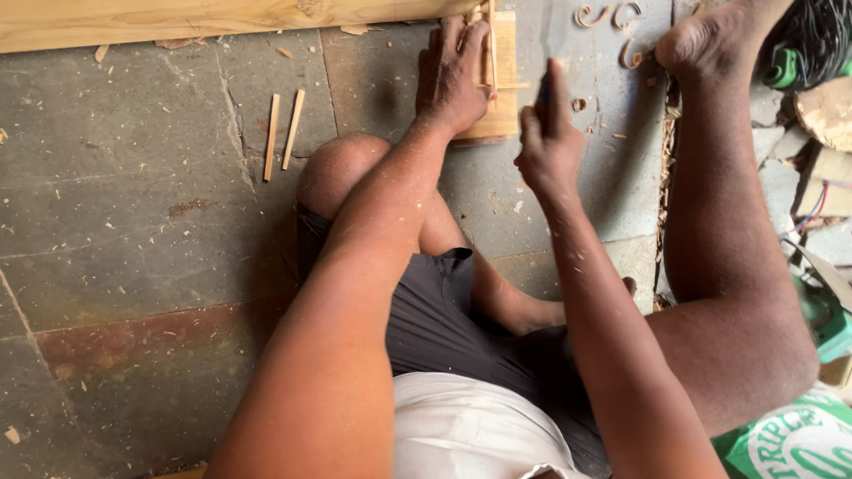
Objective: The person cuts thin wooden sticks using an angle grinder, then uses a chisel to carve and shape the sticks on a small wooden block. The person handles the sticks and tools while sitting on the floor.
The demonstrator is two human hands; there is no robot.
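I sit on a stone floor with my legs bent. My left hand (454,75) presses down on a small flat wooden block (501,80) and steadies a thin wooden strip (491,49) standing on it. My right hand (548,133) is closed around a dark-handled tool (544,93), blurred, held just right of the block. The tool's working end is too blurred to make out.
Two thin wooden sticks (282,133) lie on the floor to the left. A long wooden plank (177,19) runs along the top. Curled wood shavings (612,22) lie by my right foot (710,40). Wood offcuts, wires and a green-and-white sack (790,439) crowd the right edge.
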